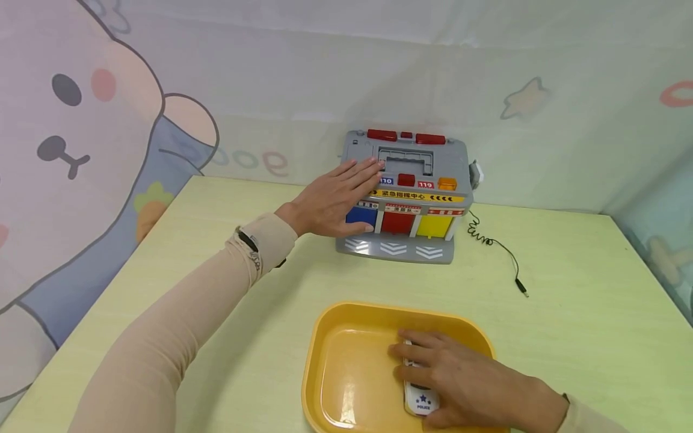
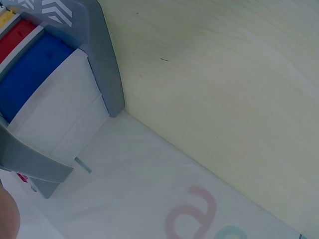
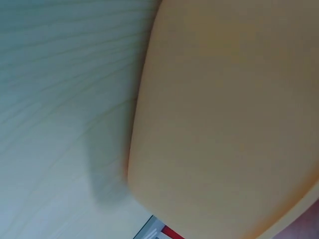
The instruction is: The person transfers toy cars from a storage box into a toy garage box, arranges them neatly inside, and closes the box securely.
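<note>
My left hand rests with straight fingers on the top left part of a grey toy rescue station; its thumb lies across the blue door. Beside that are a red door and a yellow door. In the left wrist view, the station's white side wall shows. Inside a yellow tray, my right hand holds a white toy police car from above, fingers bent over its left edge. The hand hides much of the car. The right wrist view shows only the tray's outer wall.
A coiled black cord with a plug trails from the station's right side over the pale green table. A white piece hangs on that side. Behind stands a printed cloth with a cartoon bear.
</note>
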